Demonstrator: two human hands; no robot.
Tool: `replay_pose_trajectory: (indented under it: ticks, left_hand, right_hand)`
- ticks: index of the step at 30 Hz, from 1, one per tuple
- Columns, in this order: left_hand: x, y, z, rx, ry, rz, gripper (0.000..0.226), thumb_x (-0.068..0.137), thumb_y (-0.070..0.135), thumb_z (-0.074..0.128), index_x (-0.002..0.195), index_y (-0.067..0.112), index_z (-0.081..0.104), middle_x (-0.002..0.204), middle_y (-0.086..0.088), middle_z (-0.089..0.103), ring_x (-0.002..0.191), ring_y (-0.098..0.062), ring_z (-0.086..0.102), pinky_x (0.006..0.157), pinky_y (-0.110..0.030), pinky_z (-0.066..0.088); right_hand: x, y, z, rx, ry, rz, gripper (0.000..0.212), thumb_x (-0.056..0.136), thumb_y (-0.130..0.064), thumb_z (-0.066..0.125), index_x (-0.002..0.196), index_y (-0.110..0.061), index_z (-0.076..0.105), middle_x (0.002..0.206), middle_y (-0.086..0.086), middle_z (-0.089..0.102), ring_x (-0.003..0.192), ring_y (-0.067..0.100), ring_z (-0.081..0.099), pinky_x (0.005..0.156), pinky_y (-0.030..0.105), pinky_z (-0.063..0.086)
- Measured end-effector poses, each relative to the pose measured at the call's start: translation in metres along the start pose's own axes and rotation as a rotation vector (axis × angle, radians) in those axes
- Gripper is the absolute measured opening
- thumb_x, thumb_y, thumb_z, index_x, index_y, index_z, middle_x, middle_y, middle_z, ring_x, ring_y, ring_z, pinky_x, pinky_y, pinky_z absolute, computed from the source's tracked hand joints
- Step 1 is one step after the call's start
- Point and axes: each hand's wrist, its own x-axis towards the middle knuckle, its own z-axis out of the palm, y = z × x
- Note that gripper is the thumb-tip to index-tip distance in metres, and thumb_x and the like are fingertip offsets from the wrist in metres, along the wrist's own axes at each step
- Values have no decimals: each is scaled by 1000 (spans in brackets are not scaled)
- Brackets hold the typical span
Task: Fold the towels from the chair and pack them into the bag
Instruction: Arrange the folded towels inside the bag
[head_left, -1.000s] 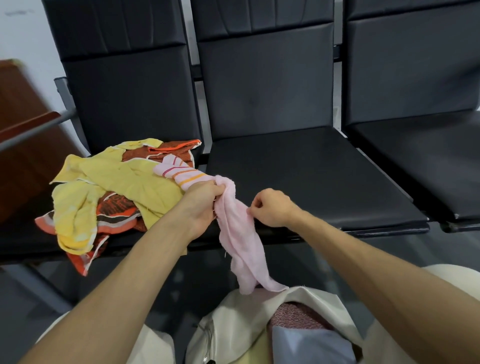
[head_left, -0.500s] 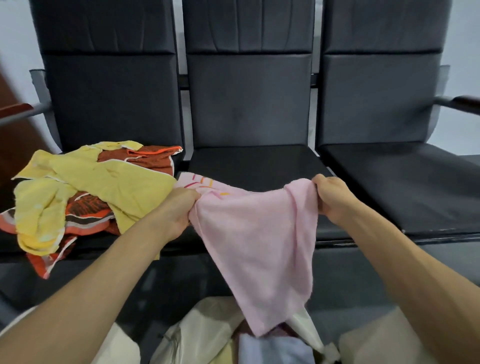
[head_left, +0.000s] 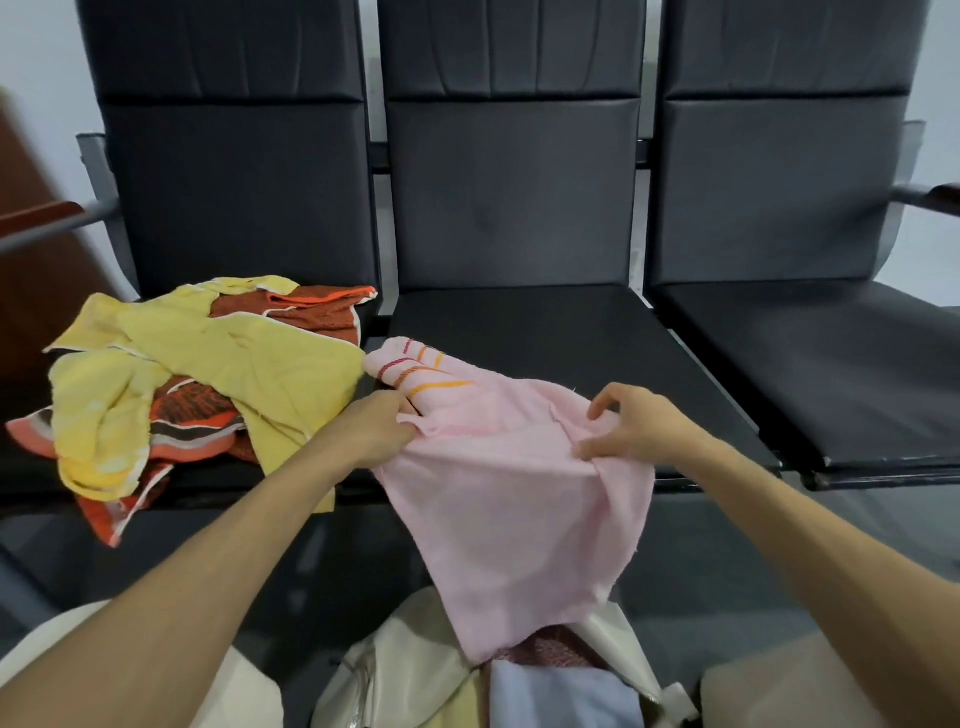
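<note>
Above the bag (head_left: 410, 670), your left hand (head_left: 382, 431) and right hand (head_left: 639, 428) both pinch the pink towel (head_left: 519, 493); a loose pinch could drop it in unfolded.

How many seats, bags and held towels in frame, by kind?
Black seats: 3 (left, middle, right)
Cream bag: 1
Pink towel, gripped by left hand and right hand: 1
Total: 5
Yellow and orange-patterned towel heap on the left seat: number unclear, not counted.
</note>
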Motion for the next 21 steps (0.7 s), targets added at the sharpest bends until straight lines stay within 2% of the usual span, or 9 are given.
replay_pose_trajectory:
  ticks: [3,5,9,12,14,16,18,21]
  left_hand:
    - [-3,0,-1,-6,-46,-18,31,94,33,55,84,5,63,73,-6,54,66,-18,49,57,-28,37]
    - [-5,0,-2,-28,-72,-18,34,93,36,58,80,6,62,68,-5,50,63,-16,45,55,-24,34]
    - [-7,-1,-7,-162,-106,-2,39,96,34,55,68,6,53,67,-5,47,62,-16,48,52,-20,40]
    - [-7,-2,-10,-359,-121,-39,39,99,37,49,99,2,67,92,-8,65,84,-22,64,69,-29,57]
    - [-6,-3,-10,-501,-120,-97,36,99,38,50,110,8,67,107,-8,67,97,-24,66,81,-36,58]
    - [-4,-2,-10,-652,-117,-137,33,99,35,51,115,9,64,112,-8,68,99,-24,65,79,-36,57]
    - [-2,-2,-12,-815,-101,-160,33,99,32,52,121,9,60,117,-9,66,103,-25,64,78,-35,55]
    - [1,-5,-17,-985,-83,-211,41,99,31,52,135,10,49,124,-9,63,113,-28,60,90,-42,52]
  right_hand:
    - [-2,3,4,-242,36,-81,29,75,-32,75,96,-31,54,105,-1,60,82,18,60,70,34,55]
    - [-2,4,5,-298,31,-93,18,80,-26,68,94,-30,58,103,0,61,79,19,61,70,35,56]
    - [0,6,7,-360,38,-107,6,87,-21,59,84,-26,62,95,0,65,79,21,63,65,32,54]
    - [4,8,13,-369,36,-105,10,87,-20,60,80,-18,67,90,2,68,79,22,65,66,32,54]
    - [4,7,16,-345,54,-83,19,89,-27,60,79,-12,68,90,4,68,76,22,64,61,30,50]
    - [1,3,18,-368,63,-65,37,87,-44,63,84,-8,68,93,5,63,74,21,60,59,29,45]
    - [-1,-1,22,-503,70,-79,45,84,-55,63,92,-11,65,100,2,54,83,20,56,67,30,44]
    - [-2,-6,27,-539,97,-94,29,89,-41,60,93,-12,62,109,4,51,84,20,51,70,31,43]
